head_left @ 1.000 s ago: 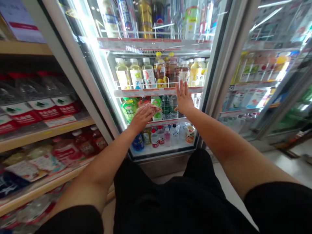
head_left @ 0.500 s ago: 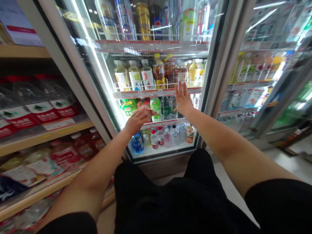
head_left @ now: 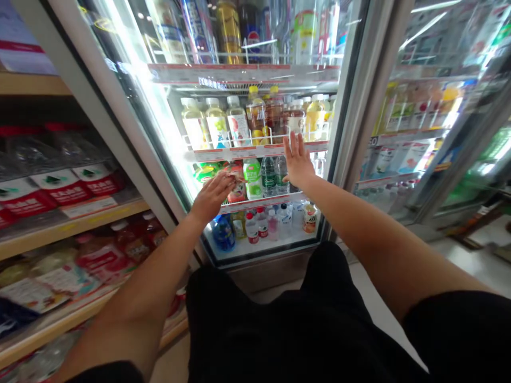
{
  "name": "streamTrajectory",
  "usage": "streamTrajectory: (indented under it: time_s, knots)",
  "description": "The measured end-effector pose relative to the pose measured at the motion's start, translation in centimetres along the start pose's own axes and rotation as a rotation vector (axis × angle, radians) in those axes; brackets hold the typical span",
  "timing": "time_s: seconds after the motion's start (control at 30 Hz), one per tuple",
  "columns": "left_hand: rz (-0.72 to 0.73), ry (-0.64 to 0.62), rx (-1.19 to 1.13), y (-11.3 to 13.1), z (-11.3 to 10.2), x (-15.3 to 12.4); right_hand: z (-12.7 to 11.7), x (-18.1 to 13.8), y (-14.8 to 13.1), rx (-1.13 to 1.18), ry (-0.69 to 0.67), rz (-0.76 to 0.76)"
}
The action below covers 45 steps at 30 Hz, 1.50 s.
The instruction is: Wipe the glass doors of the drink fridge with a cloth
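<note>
Both bare hands are raised in front of a lit drinks fridge (head_left: 259,260) with a glass front. My right hand (head_left: 298,164) is spread palm-forward, fingers pointing up; whether it touches the glass I cannot tell. Behind its fingertips stands a bottle of dark tea (head_left: 294,118) on the middle shelf. My left hand (head_left: 212,196) is held flat with its fingers stretched out to the right and nothing seen in it. Just past its fingertips are a red-labelled bottle (head_left: 238,186) and a green-and-white bottle (head_left: 253,178), on the shelf below.
Wooden shelves (head_left: 80,224) with red-labelled water bottles (head_left: 62,186) and juice bottles (head_left: 106,260) run along the left. A metal door frame (head_left: 355,133) separates this fridge from another drinks fridge (head_left: 407,122) on the right. My knees (head_left: 325,268) are close to the fridge base.
My left hand has shifted left and slightly up, away from the green-and-white bottle. The right hand stays nearly still. The view has shifted slightly.
</note>
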<state>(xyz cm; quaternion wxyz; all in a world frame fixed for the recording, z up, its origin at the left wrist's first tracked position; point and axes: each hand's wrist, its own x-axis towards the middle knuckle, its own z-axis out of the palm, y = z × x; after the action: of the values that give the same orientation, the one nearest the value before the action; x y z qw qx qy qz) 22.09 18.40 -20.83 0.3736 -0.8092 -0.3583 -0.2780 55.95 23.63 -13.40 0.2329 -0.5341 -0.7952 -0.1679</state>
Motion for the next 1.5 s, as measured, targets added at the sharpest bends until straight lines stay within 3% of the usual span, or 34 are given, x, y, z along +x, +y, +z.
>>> streamTrajectory:
  time_s: [0.17, 0.33, 0.4, 0.57, 0.63, 0.87, 0.97, 1.13, 1.2, 1.37, 1.43, 1.5]
  knots:
    - [-0.177, 0.178, 0.072, -2.8, -0.7, 0.6, 0.2, 0.1, 0.0, -0.016, -0.007, 0.015]
    - [-0.120, 0.082, 0.047, 0.2, 0.8, -2.4, 0.1, 0.0, -0.1, 0.000, -0.009, 0.026]
    - [-0.077, 0.069, 0.031, 0.3, 0.9, -2.8, 0.1, 0.0, -0.1, 0.005, -0.015, 0.016]
    - [-0.192, 0.202, 0.076, -4.0, -0.9, 0.0, 0.4, 0.2, 0.1, 0.007, 0.016, 0.016]
    - [-0.242, 0.233, 0.089, -4.6, -1.2, 0.6, 0.6, 0.2, 0.2, 0.010, 0.029, 0.014]
    - [-0.101, 0.108, 0.011, 0.7, 1.4, -2.9, 1.1, 0.4, 0.2, 0.045, 0.048, 0.009]
    - [-0.093, 0.138, -0.013, -1.0, 0.9, -1.2, 1.0, 0.4, 0.2, 0.054, 0.055, 0.000]
    - [-0.260, 0.197, 0.013, -5.8, -1.4, 4.5, 0.5, 0.1, 0.0, 0.004, 0.013, 0.018]
    - [-0.265, 0.180, 0.014, -5.0, -1.2, 5.0, 0.4, 0.1, -0.1, 0.004, 0.009, 0.015]
    - [-0.095, 0.030, -0.018, 1.2, 1.2, 2.9, 0.5, 0.2, 0.0, 0.039, 0.022, 0.010]
    - [-0.042, -0.010, -0.011, 1.9, 1.3, 3.3, 0.6, 0.2, 0.1, 0.051, 0.029, 0.003]
    - [-0.047, 0.014, 0.018, 0.9, 0.5, 5.0, 0.8, 0.2, 0.2, 0.050, 0.031, -0.007]
